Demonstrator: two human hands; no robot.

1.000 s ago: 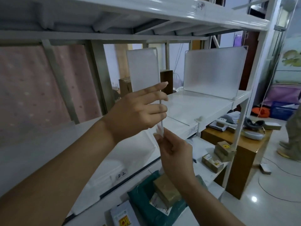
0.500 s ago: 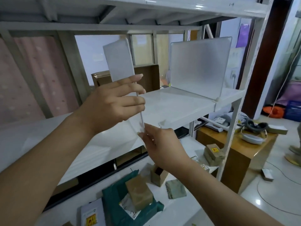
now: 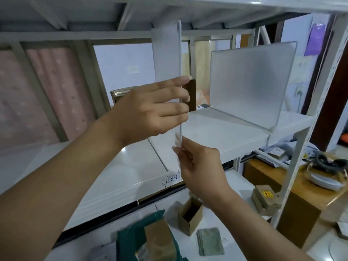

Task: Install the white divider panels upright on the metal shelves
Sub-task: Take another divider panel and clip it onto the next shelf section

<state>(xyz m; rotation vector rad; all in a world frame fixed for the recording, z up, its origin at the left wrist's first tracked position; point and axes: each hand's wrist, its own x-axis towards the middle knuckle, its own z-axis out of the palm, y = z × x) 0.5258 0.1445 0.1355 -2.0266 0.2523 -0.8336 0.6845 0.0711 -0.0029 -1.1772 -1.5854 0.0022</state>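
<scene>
I hold a white frosted divider panel (image 3: 166, 53) upright over the white metal shelf (image 3: 222, 136), nearly edge-on to me. My left hand (image 3: 150, 112) grips its front edge at mid-height, fingers across it. My right hand (image 3: 199, 166) pinches the panel's lower front corner just above the shelf lip, near a label reading 3-3 (image 3: 173, 178). A second white divider panel (image 3: 250, 83) stands upright at the shelf's right end, its base in a small corner clip (image 3: 269, 130).
Another metal shelf (image 3: 169, 12) runs close overhead. The lower shelf carries a teal bag (image 3: 130, 240), small cardboard boxes (image 3: 190, 215) and a grey pouch (image 3: 210, 241). A wooden table (image 3: 293, 202) with gear stands to the right, beyond the shelf upright (image 3: 301, 140).
The panel has turned from showing its face to nearly edge-on and stands higher in view. Both hands keep their grip; my view has moved closer to the shelf.
</scene>
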